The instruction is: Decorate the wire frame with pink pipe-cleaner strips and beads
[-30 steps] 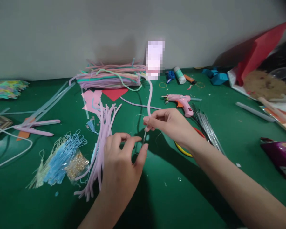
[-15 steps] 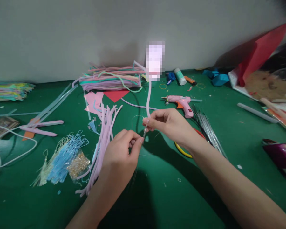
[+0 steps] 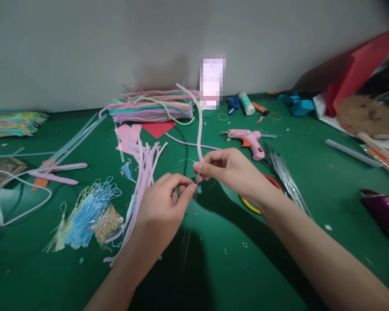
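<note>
A pale pink pipe cleaner [image 3: 200, 129] rises from the fingertips of my right hand [image 3: 228, 169], its top bending left. That hand pinches it near its lower end. Just below and to the left, my left hand [image 3: 162, 198] has thumb and forefinger pinched on a thin wire [image 3: 197, 185] that runs up to the right fingertips. Fine, blurred strands [image 3: 186, 246] trail beneath my left hand. How the wire joins the pipe cleaner is hidden by the right fingers. Left of my left hand lies a bunch of lilac pipe cleaners [image 3: 143, 172].
Blue tassels [image 3: 86, 220] and a bag of gold beads [image 3: 107, 223] lie at left, near pink-handled scissors [image 3: 60, 172]. A multicoloured pipe cleaner bundle [image 3: 152, 110] lies behind. To the right are a pink glue gun [image 3: 251, 140], metal wires [image 3: 287, 183] and a purple object [image 3: 384, 211].
The pipe cleaner's upper part has swung left. My left hand has shifted up slightly, and the loose strands below it show more. Both hands keep their pinch.
</note>
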`<state>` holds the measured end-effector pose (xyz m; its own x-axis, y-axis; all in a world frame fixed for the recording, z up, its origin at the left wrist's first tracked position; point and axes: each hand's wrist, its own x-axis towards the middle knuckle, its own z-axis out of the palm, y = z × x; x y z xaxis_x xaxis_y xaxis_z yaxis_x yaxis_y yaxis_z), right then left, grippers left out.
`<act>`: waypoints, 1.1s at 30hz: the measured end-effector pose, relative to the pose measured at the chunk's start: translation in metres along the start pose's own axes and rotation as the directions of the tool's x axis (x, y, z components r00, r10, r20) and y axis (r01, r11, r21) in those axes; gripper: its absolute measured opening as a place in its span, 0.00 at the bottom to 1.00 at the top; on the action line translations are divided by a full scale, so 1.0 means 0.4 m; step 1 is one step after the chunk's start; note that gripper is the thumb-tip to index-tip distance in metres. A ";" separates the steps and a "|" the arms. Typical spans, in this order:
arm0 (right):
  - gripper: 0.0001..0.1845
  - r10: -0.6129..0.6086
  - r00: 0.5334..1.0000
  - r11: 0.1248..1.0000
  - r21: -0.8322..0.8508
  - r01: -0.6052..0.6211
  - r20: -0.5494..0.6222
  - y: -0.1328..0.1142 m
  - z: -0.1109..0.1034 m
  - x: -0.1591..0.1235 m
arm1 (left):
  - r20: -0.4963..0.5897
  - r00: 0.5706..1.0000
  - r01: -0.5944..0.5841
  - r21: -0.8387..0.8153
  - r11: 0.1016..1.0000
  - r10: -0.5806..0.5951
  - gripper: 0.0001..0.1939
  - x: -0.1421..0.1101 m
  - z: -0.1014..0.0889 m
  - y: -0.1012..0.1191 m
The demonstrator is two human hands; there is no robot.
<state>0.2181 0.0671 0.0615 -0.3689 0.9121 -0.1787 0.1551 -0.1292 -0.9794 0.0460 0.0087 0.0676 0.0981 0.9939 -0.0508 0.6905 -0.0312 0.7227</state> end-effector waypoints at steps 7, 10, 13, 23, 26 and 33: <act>0.15 0.002 1.000 1.000 0.006 -0.002 0.028 0.000 0.001 0.001 | 0.090 0.996 0.038 -0.124 0.992 -0.027 0.10 0.014 0.004 -0.002; 0.16 0.003 1.000 1.000 0.005 -0.004 0.026 0.005 -0.003 0.003 | 0.115 0.993 0.042 -0.143 0.989 -0.026 0.10 0.022 0.002 -0.008; 0.15 -0.021 1.000 1.000 0.017 0.021 0.014 0.018 -0.015 0.010 | 0.096 0.995 0.027 -0.103 0.994 -0.017 0.11 0.018 -0.006 -0.014; 0.16 -0.016 0.997 0.999 0.045 0.020 -0.078 0.023 -0.047 0.023 | 0.269 0.962 -0.032 -0.011 0.999 0.034 0.09 -0.072 -0.022 -0.022; 0.17 -0.015 0.996 0.998 0.053 0.020 -0.085 0.019 -0.046 0.020 | 0.250 0.968 -0.032 0.020 0.999 0.026 0.11 -0.076 -0.026 -0.030; 0.17 -0.036 0.986 0.990 0.130 0.057 -0.163 0.027 -0.052 0.024 | 0.043 0.991 -0.133 0.162 0.978 0.128 0.11 -0.094 -0.009 -0.059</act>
<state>0.2355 0.0824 0.0511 -0.2196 0.9674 -0.1261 0.0130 -0.1263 -0.9919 0.0233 -0.0274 0.0549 0.2162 0.9763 0.0122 0.7779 -0.1798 0.6021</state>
